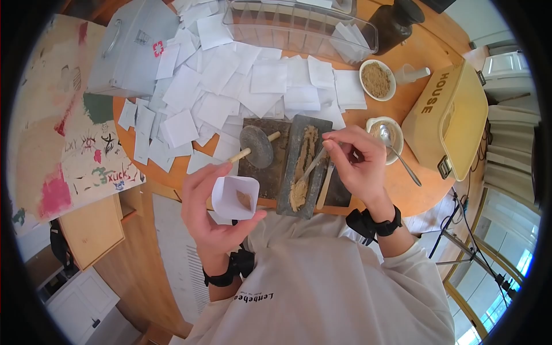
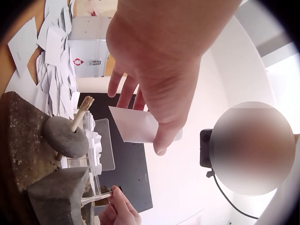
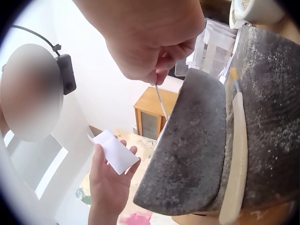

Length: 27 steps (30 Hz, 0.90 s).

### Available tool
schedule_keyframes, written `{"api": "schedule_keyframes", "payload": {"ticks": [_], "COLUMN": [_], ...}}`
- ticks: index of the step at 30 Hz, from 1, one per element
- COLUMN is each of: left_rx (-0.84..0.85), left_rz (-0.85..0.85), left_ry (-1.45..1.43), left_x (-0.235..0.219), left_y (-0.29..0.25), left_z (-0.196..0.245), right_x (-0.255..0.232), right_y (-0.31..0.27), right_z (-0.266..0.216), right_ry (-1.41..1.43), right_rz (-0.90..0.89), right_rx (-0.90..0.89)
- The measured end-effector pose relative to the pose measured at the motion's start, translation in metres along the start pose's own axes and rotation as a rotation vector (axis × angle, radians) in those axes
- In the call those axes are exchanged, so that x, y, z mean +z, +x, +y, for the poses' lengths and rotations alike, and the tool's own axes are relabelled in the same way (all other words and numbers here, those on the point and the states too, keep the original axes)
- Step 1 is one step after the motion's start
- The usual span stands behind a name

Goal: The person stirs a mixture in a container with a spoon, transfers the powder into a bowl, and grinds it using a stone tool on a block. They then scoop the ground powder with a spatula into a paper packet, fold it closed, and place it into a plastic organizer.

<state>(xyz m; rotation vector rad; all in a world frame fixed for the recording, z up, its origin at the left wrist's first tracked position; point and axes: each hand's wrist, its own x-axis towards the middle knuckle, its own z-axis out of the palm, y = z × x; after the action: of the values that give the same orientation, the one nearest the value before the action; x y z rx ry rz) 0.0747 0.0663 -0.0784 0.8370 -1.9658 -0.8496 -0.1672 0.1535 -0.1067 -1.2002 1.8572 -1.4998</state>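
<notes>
My left hand (image 1: pixel 201 221) holds a folded white paper packet (image 1: pixel 221 197), its mouth open, with a little brown powder (image 1: pixel 244 199) inside. The right hand (image 1: pixel 361 160) pinches a slim scoop (image 1: pixel 314 165) by its upper end. Its lower end dips into tan powder (image 1: pixel 298 194) lying in a long grey stone trough (image 1: pixel 286 187). Left of the trough, a stone grinding wheel (image 1: pixel 256 147) with a wooden axle stands on a dark slab (image 1: pixel 276 164). Against the trough's right side lies a brush (image 3: pixel 238 154) with a pale wooden handle.
White paper squares (image 1: pixel 218 75) cover the table's back left. Behind them stand a clear divided tray (image 1: pixel 276 26) and a silver case (image 1: pixel 129 52). At the right are a powder bowl (image 1: pixel 393 86), a cup (image 1: pixel 375 122) with a metal spoon (image 1: pixel 407 167), a yellow box (image 1: pixel 428 123) and a dark jar (image 1: pixel 391 29).
</notes>
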Motion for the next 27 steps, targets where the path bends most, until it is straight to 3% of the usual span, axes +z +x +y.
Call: {"api": "schedule_keyframes", "payload": {"ticks": [7,13,22,27], "left_rx": [0.027,0.031,0.062,0.101], "left_rz": [-0.107,-0.166,-0.304,-0.317], "left_ry": [0.069,0.156,0.241,0.251], "left_x": [0.0,0.002,0.009,0.015], "left_y": [0.004,0.003,0.007,0.016], "left_z": [0.011,0.017,0.021,0.027], "right_x": [0.001,-0.012,-0.018,-0.016], "right_y": [-0.002,0.006,0.025,0.026], "right_z": [0.011,0.013,-0.029,-0.053], "right_ry": [0.106,0.139,0.307,0.324], "right_rz": [-0.01,0.037,0.198,0.144], "right_rx": [0.256,0.349,0.238,0.202]}}
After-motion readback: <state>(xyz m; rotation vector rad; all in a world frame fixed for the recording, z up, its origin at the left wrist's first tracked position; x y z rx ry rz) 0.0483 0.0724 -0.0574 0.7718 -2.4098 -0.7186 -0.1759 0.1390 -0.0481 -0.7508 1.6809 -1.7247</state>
